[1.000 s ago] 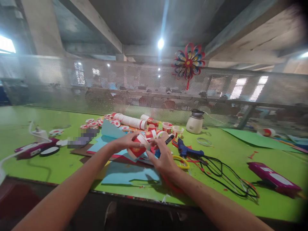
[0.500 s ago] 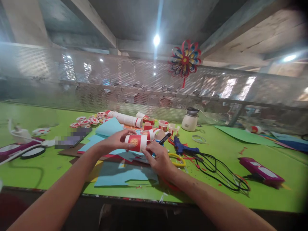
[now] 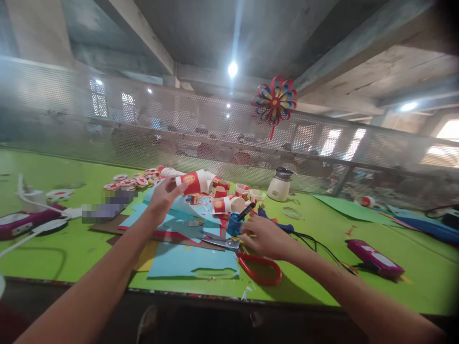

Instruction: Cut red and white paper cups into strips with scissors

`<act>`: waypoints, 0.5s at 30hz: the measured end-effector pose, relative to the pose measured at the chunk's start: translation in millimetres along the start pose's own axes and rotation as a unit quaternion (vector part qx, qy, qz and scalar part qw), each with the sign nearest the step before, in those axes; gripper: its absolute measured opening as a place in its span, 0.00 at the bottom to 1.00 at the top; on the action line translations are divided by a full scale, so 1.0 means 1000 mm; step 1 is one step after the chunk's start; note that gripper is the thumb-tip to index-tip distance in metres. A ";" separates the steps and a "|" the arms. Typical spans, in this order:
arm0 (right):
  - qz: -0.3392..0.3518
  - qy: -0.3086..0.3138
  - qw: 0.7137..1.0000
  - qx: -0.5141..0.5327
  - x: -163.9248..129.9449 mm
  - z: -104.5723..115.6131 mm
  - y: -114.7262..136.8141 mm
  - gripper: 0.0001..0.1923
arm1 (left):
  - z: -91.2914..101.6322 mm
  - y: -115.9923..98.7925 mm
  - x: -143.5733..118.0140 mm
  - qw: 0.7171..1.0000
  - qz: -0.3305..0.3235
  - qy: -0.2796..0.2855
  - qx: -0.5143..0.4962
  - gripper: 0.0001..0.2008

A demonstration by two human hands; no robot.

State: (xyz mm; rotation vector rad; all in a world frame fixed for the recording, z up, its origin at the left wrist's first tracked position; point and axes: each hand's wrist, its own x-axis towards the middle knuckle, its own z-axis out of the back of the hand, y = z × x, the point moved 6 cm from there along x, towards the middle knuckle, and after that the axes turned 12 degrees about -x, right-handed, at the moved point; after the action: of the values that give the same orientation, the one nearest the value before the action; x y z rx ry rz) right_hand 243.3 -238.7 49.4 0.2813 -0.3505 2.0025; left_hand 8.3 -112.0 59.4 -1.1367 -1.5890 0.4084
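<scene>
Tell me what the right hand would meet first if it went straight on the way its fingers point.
Probably the small blue container, just ahead of the right hand. The red-handled scissors lie slightly lower in the picture; depth is unclear, so it might brush them first.

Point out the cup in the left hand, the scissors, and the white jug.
Held cup (image 3: 192,183): head view, on its red printed side.
Scissors (image 3: 229,244): head view, on the metal blades.
Jug (image 3: 279,188): head view, on its white body.

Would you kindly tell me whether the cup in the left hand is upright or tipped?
Tipped: the left hand holds the red-and-white cup on its side, its length running nearly level.
</scene>
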 end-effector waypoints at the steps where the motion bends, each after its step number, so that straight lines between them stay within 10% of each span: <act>1: -0.008 0.019 1.000 -0.014 -0.009 0.001 -0.006 0.12 | -0.002 0.000 0.000 0.999 -0.016 0.012 0.031 0.21; 5: -0.032 0.062 0.997 -0.043 -0.039 0.005 -0.020 0.11 | -0.012 0.011 -0.002 0.966 -0.017 0.079 0.246 0.21; 8: -0.059 0.034 0.996 -0.054 -0.041 0.016 -0.026 0.14 | -0.013 0.026 -0.006 0.883 0.030 0.120 0.453 0.21; 11: -0.092 -0.022 0.993 -0.072 -0.019 0.035 -0.033 0.17 | -0.013 0.035 -0.012 0.816 0.058 0.164 0.551 0.23; 15: -0.082 -0.029 0.990 -0.107 0.036 0.043 -0.030 0.16 | -0.006 0.037 -0.013 0.799 0.125 0.160 0.566 0.27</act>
State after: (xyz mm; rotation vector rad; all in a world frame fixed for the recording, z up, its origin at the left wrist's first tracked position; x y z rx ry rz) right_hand 256.3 -211.7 106.0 0.2249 -0.5570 1.7813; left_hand 30.0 -106.9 27.0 -0.4009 -0.6250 1.0918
